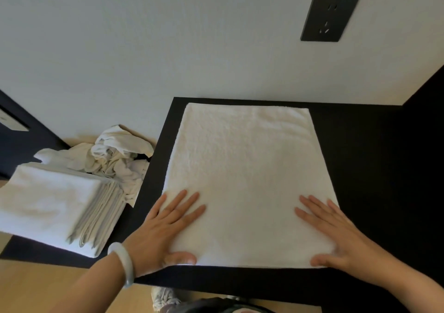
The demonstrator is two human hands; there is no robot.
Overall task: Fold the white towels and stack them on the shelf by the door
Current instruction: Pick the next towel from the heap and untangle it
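Towel (247, 173), white and thick-piled, lay flat on the black counter (360, 156), filling its middle from the far edge by the wall to the near edge, with bare counter on the right. To the left of the counter stood a stack of folded towels (48, 202), edges squared, and just beyond it a heap of unfolded towels (115, 154); what carried these two could not be told.

Both hands rested palm-down on the towel's near end, the left hand (165, 228) at the near left corner and the right hand (336, 236) at the near right corner. Neither grip was closed: the fingers lay straight and spread, pressing the cloth and holding nothing, thumbs along the near hem. A pale bangle (122, 262) sat on the left wrist.

The step in hand looked to be smoothing the towel before its next fold. To do it well, the palms probably needed to sweep from the middle out toward the side hems, so that no ridge was trapped inside. The far half showed slight ripples that wanted flattening first. Then each grip should have pinched a near corner and carried it to the matching far corner, hems meeting evenly, so the folded piece matched the stack on the left
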